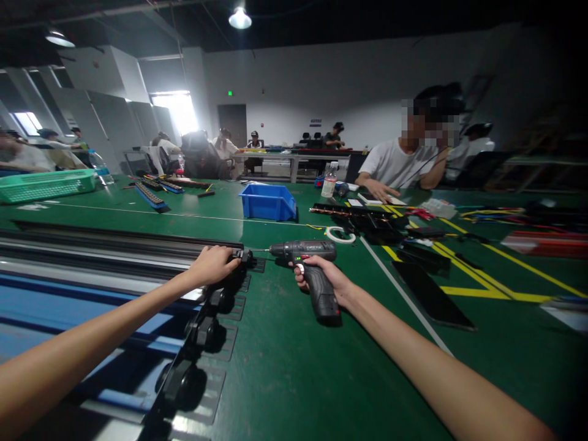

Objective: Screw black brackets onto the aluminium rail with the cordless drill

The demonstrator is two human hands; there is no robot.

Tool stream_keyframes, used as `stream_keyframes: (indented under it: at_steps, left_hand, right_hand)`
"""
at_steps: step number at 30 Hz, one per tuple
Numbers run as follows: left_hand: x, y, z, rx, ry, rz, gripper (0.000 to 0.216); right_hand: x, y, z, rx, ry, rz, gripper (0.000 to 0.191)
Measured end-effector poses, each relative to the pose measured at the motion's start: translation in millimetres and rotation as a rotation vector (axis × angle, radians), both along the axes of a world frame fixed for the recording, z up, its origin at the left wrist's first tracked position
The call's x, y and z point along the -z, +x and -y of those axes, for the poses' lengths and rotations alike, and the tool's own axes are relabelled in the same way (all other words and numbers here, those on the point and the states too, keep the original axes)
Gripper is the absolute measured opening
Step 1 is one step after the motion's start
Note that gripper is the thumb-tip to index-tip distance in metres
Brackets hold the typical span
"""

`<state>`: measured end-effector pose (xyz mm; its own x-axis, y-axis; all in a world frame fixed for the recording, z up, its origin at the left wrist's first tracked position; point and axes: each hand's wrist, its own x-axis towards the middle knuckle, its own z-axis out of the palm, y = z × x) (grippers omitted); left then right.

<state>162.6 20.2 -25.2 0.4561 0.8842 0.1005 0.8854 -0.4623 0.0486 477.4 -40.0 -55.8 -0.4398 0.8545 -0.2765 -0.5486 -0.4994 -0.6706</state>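
My right hand [327,275] is wrapped around the grip of a black cordless drill [316,250], with a finger at its trigger and small green lights lit on its side. The drill's long thin bit points left and reaches a black end fitting [247,256]; whether the tip sits in a screw is too small to tell. Curled over the end of a long black rail [151,254], my left hand [214,264] grips it just beside that fitting. Several similar rails, silver and blue, lie parallel nearer me, with black knob-like fittings [184,383] along their right ends.
Beyond the drill stand a blue bin [269,203], a white tape roll [340,234] and a bottle [329,180]. A green basket [46,185] is at far left. Dark panels [432,294] and wires lie right on the green table [275,380]. A person [399,162] sits across.
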Motion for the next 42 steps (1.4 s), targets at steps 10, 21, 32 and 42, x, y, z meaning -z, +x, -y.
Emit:
stream_keyframes:
  at_steps: [10,21,32,42]
  left_hand:
    - [3.5,-1.0,-2.2,0.004,0.008,-0.025,0.044]
    - [2.6,-0.5,-2.5,0.022,0.0,-0.019,0.043]
    - [2.2,-2.0,-0.8,0.038,0.027,-0.017,0.043]
    - [-0.9,-4.8,7.6,0.053,0.092,0.046,0.052]
  right_hand:
    - [5.2,0.1,-5.5,0.029,0.011,0.031,0.017]
    - [6.7,0.7,-10.4,-0.011,0.015,0.05,0.018]
    - [2.3,-2.6,-5.4,-0.047,0.001,-0.007,0.023]
    - [4.5,-1.9,6.3,0.094,0.05,-0.036,0.028]
